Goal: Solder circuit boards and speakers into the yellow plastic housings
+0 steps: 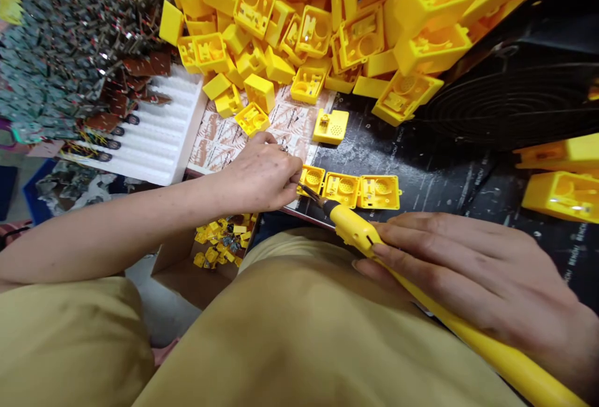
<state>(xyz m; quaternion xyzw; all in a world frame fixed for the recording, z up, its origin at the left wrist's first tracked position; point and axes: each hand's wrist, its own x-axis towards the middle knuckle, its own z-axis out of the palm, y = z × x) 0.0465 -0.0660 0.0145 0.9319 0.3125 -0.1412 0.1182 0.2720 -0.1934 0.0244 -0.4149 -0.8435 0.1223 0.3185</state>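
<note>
Black mat (pixel 421 145): faint repeated print, maybe "BENCH".

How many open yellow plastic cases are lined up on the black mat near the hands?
3. The left case sits beside the left hand, then the middle case and the right case. None looks hidden.

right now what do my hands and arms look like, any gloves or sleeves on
Your left hand and right hand are bare, with no gloves. Your left forearm shows no sleeve. A mustard-yellow cloth garment covers your lap below them. A small ring may sit on a left-hand finger, but it is too small to tell.
</note>
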